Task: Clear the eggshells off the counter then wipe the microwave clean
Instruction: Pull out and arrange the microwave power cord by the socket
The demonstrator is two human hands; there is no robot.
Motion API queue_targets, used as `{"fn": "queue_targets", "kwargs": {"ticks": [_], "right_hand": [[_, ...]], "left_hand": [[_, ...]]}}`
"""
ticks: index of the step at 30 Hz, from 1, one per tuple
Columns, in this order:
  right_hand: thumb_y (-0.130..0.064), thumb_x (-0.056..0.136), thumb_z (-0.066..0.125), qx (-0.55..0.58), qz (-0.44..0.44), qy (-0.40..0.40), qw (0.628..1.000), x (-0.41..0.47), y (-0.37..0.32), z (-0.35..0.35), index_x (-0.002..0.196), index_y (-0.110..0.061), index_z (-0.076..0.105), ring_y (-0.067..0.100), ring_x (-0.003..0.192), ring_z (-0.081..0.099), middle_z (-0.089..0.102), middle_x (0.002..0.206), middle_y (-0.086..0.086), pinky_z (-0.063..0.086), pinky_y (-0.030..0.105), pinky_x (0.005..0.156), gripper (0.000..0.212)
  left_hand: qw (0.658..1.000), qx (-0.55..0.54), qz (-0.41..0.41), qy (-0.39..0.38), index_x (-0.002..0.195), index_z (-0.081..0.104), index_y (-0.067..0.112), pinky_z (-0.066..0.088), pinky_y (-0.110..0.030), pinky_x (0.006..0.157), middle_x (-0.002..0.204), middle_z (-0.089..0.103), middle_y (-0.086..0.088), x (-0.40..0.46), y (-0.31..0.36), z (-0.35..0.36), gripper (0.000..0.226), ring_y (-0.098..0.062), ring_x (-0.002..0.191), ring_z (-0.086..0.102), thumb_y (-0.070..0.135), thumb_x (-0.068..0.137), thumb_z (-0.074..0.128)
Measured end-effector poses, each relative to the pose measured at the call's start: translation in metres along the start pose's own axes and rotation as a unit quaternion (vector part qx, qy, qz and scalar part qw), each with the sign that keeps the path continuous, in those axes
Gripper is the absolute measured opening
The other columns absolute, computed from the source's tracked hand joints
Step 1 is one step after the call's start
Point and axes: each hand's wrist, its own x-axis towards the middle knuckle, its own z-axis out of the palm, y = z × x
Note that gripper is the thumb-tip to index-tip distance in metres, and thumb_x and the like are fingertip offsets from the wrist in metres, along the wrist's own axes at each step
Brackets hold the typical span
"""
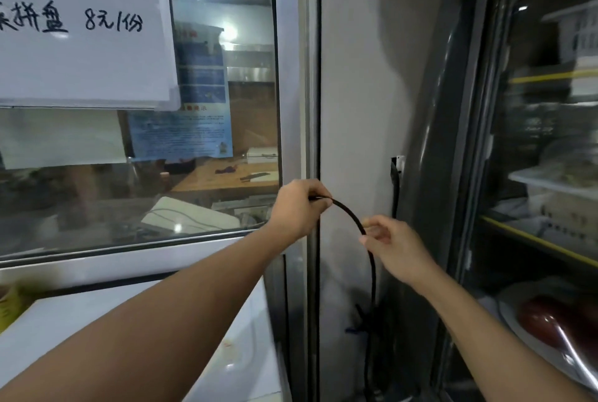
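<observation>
A metal-framed window [293, 78] fills the upper left; a white paper sign [84, 29] with handwritten characters hangs on its glass. Below the sill lies the white top of an appliance [129, 330], possibly the microwave; this cannot be confirmed. No eggshells can be identified. At right stands a glass-door display fridge [485, 110]; its shelves hold trays of food and, at the bottom, a white plate [511, 314] carrying something dark red. A black cable [354, 223] arcs in front of the grey wall panel [352, 78]. The left hand [299, 207] grips the cable end with curled fingers. The right hand [394, 248] pinches the cable lower along the arc.
</observation>
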Motion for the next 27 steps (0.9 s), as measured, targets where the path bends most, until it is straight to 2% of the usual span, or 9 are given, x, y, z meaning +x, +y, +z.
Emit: {"fn": "queue_targets", "kwargs": {"ticks": [4,6,8,10,12,16,21,24,27], "right_hand": [[-0.019,0.083,0.068,-0.026,0.091,-0.114,0.989,-0.022,0.015,-0.002,0.111,-0.031,0.049,0.013,0.1,0.058,0.06,0.104,-0.004,0.047,0.032,0.091,0.036],[-0.016,0.088,0.061,0.007,0.114,-0.137,0.984,-0.032,0.016,0.001,0.11,-0.026,0.054,0.014,0.095,0.06,0.063,0.103,0.001,0.049,0.025,0.082,0.025],[-0.011,0.093,0.052,0.056,0.121,-0.106,0.985,-0.04,0.009,0.002,0.097,-0.014,0.06,0.016,0.077,0.063,0.065,0.093,0.009,0.049,0.021,0.064,0.009],[-0.009,0.095,0.048,0.072,0.126,-0.061,0.987,-0.043,0.001,-0.003,0.086,-0.009,0.061,0.018,0.067,0.062,0.065,0.081,0.01,0.048,0.029,0.062,0.016],[-0.009,0.094,0.049,0.069,0.133,-0.035,0.988,-0.045,-0.006,-0.014,0.083,-0.009,0.061,0.02,0.065,0.062,0.064,0.075,0.009,0.049,0.034,0.064,0.016],[-0.009,0.094,0.05,0.046,0.143,-0.007,0.989,-0.047,-0.021,-0.043,0.081,-0.011,0.06,0.019,0.062,0.062,0.063,0.07,0.008,0.053,0.034,0.06,0.016],[-0.008,0.094,0.05,0.041,0.144,0.031,0.988,-0.041,-0.042,-0.076,0.076,-0.013,0.058,0.022,0.064,0.063,0.062,0.071,0.009,0.055,0.036,0.06,0.021],[-0.006,0.095,0.048,0.06,0.143,0.061,0.986,-0.036,-0.054,-0.09,0.072,-0.012,0.056,0.02,0.058,0.058,0.058,0.067,0.009,0.052,0.03,0.047,0.025],[-0.007,0.095,0.048,0.044,0.134,0.065,0.988,-0.028,-0.069,-0.104,0.073,-0.012,0.055,0.018,0.058,0.058,0.057,0.068,0.008,0.047,0.022,0.037,0.024]], "left_hand": [[0.991,-0.118,-0.053,0.038,0.084,0.066,0.011,0.05,-0.028,0.08,0.08,0.065,-0.004,-0.005,0.003,-0.015,0.005,-0.015,0.078,0.059,0.008,0.086,0.063],[0.986,-0.147,-0.063,0.05,0.086,0.067,0.008,0.049,-0.026,0.078,0.077,0.063,-0.003,-0.009,0.003,-0.02,0.004,-0.014,0.076,0.058,0.007,0.087,0.063],[0.983,-0.156,-0.074,0.059,0.085,0.067,0.01,0.049,-0.026,0.079,0.076,0.063,-0.002,-0.012,0.003,-0.022,0.004,-0.014,0.076,0.058,0.009,0.087,0.063],[0.983,-0.154,-0.079,0.068,0.082,0.066,0.012,0.049,-0.027,0.078,0.075,0.064,-0.001,-0.017,0.003,-0.023,0.006,-0.015,0.077,0.059,0.01,0.087,0.063],[0.981,-0.154,-0.086,0.078,0.083,0.067,0.012,0.051,-0.031,0.082,0.08,0.066,-0.005,-0.021,0.004,-0.024,0.005,-0.018,0.081,0.061,0.011,0.087,0.064],[0.984,-0.135,-0.101,0.064,0.093,0.069,0.012,0.051,-0.034,0.09,0.095,0.07,-0.009,-0.031,0.009,-0.024,0.008,-0.02,0.091,0.064,0.012,0.086,0.065],[0.993,-0.079,-0.079,0.036,0.123,0.059,0.015,0.044,-0.029,0.096,0.116,0.062,0.001,-0.042,0.014,-0.019,0.038,-0.015,0.107,0.056,0.014,0.085,0.067],[0.992,-0.091,-0.081,0.031,0.121,0.059,0.014,0.046,-0.028,0.09,0.111,0.061,0.001,-0.05,0.014,-0.006,0.039,-0.014,0.104,0.057,0.016,0.083,0.069],[0.981,-0.157,-0.11,-0.022,0.115,0.061,0.01,0.05,-0.032,0.09,0.111,0.065,-0.005,-0.063,0.014,0.019,0.034,-0.02,0.104,0.06,0.012,0.082,0.07]]}}
